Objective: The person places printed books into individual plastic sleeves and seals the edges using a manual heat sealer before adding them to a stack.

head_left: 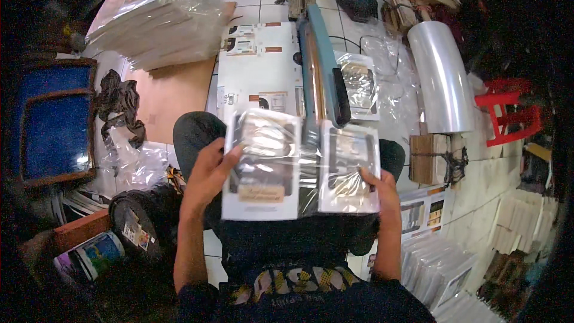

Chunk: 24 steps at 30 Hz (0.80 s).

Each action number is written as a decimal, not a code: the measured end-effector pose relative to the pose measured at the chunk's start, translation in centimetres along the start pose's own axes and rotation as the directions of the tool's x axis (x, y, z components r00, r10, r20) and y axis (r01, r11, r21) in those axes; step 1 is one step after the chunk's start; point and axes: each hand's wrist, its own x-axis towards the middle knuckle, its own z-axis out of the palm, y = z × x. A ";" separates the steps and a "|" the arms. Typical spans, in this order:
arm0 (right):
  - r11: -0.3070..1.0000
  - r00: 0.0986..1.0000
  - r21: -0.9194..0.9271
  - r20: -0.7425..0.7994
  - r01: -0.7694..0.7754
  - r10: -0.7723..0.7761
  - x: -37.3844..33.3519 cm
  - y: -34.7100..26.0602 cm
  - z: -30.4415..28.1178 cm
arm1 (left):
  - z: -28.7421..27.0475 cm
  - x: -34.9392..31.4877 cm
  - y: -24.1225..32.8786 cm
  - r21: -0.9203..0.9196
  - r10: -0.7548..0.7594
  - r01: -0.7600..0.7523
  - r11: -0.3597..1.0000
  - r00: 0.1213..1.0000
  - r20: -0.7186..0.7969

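My left hand [210, 170] grips the left edge of a white printed booklet [257, 203] with a dark grey picture and a tan label, thumb on top. My right hand [382, 186] pinches the right edge of a second, narrower white booklet [350, 198] of similar print. Both are covered in shiny clear plastic film, and film [309, 173] stretches across the gap between them. The booklets are held over my lap. Just beyond them is a long teal bar sealer [327, 54] with a black handle. Glare hides part of the prints.
A flat printed white carton [257, 72] lies left of the sealer. Far left stands a tall plastic-covered stack of sheets [167, 30]. On the right are a roll of clear film [441, 78], a red stool [508, 110] and wrapped white stacks [433, 266]. Another wrapped booklet [359, 93] lies beyond.
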 end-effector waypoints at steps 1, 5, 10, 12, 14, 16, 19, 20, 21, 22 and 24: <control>0.993 0.996 -0.116 -0.074 0.038 -0.047 1.4 -0.6 -0.6 | 0.7 1.7 -0.3 0.049 0.018 -0.018 0.999 1.000 0.012; 0.975 0.984 -0.170 -0.077 0.146 -0.161 8.4 -4.7 -2.5 | 2.7 9.2 -1.2 0.101 0.057 -0.048 0.994 0.994 -0.089; 0.924 0.940 -0.181 0.011 0.336 -0.340 17.3 -10.1 -1.3 | 2.6 17.2 -1.9 -0.138 -0.005 -0.002 0.990 0.998 -0.055; 0.898 0.920 -0.208 0.030 0.389 -0.391 19.6 -11.5 -1.1 | 1.9 19.4 -2.1 -0.123 0.061 -0.065 0.990 0.998 -0.035; 0.937 0.946 -0.137 0.085 0.321 -0.312 20.9 -11.9 -1.0 | 1.6 20.6 -2.6 -0.199 0.024 -0.020 0.980 1.000 0.018; 0.944 0.946 -0.100 0.108 0.315 -0.305 21.8 -11.9 -1.1 | 1.8 21.2 -3.1 -0.238 0.031 -0.033 0.971 0.999 -0.011; 0.941 0.945 -0.104 0.103 0.321 -0.310 22.5 -11.4 -1.1 | 2.2 21.7 -3.6 -0.193 0.020 -0.027 0.981 0.999 -0.035; 0.936 0.941 -0.108 0.101 0.334 -0.324 22.6 -11.2 -1.2 | 2.3 21.8 -3.7 -0.171 0.034 -0.035 0.985 0.999 -0.005; 0.939 0.947 -0.120 0.069 0.321 -0.314 22.7 -11.1 -1.3 | 2.3 21.9 -3.7 -0.159 0.049 -0.047 0.986 0.999 0.010; 0.935 0.939 -0.101 0.098 0.340 -0.330 22.8 -10.9 -1.4 | 2.3 22.0 -3.8 -0.185 -0.024 0.031 0.982 0.999 0.039; 0.940 0.940 -0.066 0.096 0.334 -0.327 22.9 -10.6 -1.7 | 2.2 22.1 -3.8 -0.168 0.004 0.005 0.986 0.999 0.050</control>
